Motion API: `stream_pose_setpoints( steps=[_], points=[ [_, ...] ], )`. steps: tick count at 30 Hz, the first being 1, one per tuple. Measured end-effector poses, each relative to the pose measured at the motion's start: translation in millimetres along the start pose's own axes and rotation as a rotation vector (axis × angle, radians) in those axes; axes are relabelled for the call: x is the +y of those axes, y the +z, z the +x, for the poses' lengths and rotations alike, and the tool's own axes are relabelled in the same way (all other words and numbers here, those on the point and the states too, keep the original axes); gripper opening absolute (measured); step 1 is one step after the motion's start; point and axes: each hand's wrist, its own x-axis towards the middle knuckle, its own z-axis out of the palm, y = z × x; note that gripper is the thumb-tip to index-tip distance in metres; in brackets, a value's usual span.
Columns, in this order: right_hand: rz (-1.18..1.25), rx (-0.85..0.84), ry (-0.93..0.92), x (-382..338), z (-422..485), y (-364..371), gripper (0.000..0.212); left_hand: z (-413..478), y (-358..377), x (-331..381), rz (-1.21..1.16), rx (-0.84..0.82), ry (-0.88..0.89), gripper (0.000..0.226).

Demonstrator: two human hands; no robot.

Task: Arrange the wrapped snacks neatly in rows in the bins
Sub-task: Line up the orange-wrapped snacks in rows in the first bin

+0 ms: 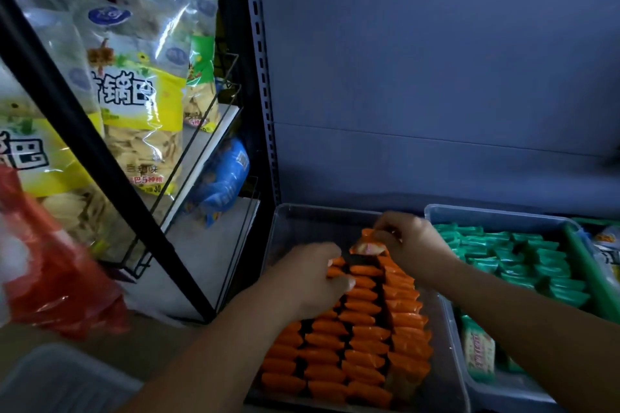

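Several orange wrapped snacks (362, 342) stand packed in rows inside a clear plastic bin (285, 221). My left hand (302, 281) lies on the far end of the left rows, fingers curled over the packets there. My right hand (412, 245) pinches one orange snack (367, 246) at the far end of the rows, just above the stack. The far part of the bin holds no packets. A second clear bin (483, 214) to the right holds green wrapped snacks (523, 261) in rows.
A black wire rack (188, 157) with large yellow chip bags (141, 104) stands to the left. A red bag (57, 271) hangs at the near left. A grey shelf back panel (436, 77) rises behind the bins. A pale bin corner (57, 379) shows at bottom left.
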Motion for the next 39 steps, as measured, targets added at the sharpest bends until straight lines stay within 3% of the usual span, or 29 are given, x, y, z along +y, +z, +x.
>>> stream_pose_setpoints(
  steps=[4,10,13,18,26,31,34,36,39],
  points=[
    [-0.165,-0.114,0.002,4,11,15,0.013,9,4,-8,0.059,0.087,0.081,0.048],
    [-0.325,-0.248,0.001,2,5,10,0.02,3,9,-5,0.078,0.072,0.109,0.049],
    [-0.214,-0.215,0.022,-5,-14,-9,0.019,-1,18,-2,0.058,0.044,0.106,0.058],
    [-0.082,-0.169,0.069,-5,-73,-45,0.021,-10,41,12,0.126,-0.076,0.152,0.054],
    [0.069,-0.252,0.151,18,-151,-53,0.017,-18,99,30,0.313,-0.269,0.266,0.029],
    [0.055,-0.35,0.138,39,-153,-55,0.015,0,120,30,0.298,-0.237,0.183,0.029],
    [0.05,-0.409,0.121,46,-149,-56,0.016,8,130,32,0.421,-0.23,0.211,0.037],
    [0.047,-0.45,0.105,48,-150,-61,0.019,11,135,35,0.498,-0.219,0.236,0.034],
    [0.044,-0.449,0.125,48,-153,-73,0.02,11,129,44,0.432,-0.196,0.234,0.027]
  ],
)
